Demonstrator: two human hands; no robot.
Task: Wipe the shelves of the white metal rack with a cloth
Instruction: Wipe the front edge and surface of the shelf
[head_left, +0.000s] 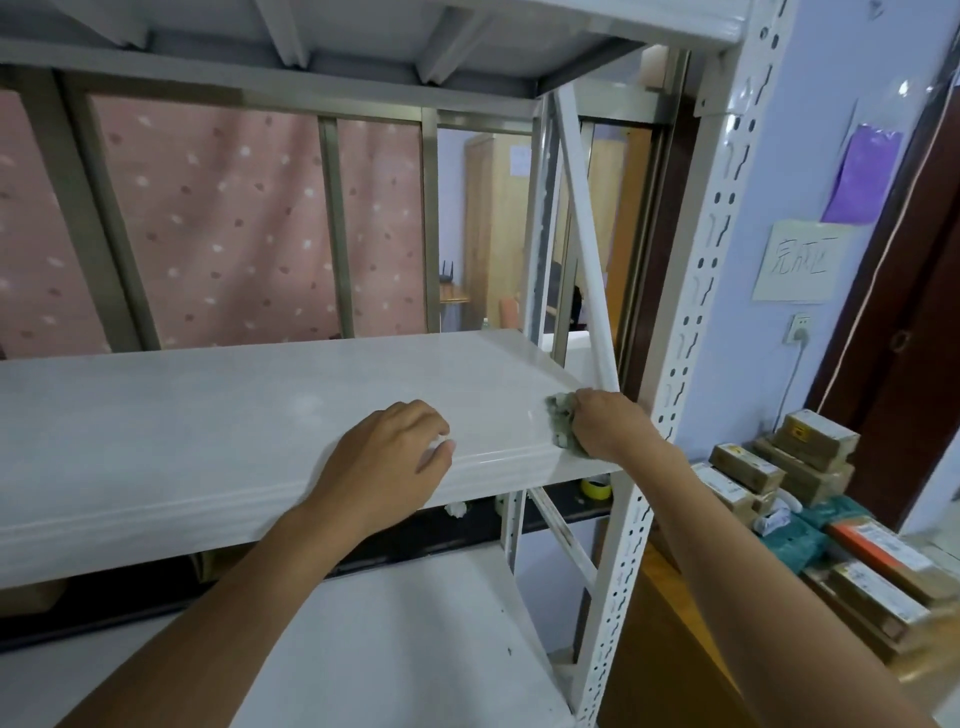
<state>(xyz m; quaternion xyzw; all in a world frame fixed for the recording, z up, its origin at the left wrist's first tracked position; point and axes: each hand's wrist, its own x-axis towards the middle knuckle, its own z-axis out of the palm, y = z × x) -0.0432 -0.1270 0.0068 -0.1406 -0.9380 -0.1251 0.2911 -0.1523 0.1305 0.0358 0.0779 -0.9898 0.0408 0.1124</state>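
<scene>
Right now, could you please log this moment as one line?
right hand: grips cloth at shelf right front corner | left hand: rests on shelf front

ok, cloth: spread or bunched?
Bunched. The cloth is a crumpled wad in the right hand, pressed on the shelf at its right front corner.

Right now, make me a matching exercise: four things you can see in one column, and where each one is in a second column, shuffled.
Things
1. cloth
2. left hand
3. tape roll
4. parcels

Places
A. below the shelf, near its right end
B. gripped in the right hand at the shelf's right front corner
C. stacked to the right of the rack
D. resting on the shelf's front edge

Pairs: 1-B, 2-D, 3-A, 4-C
</scene>
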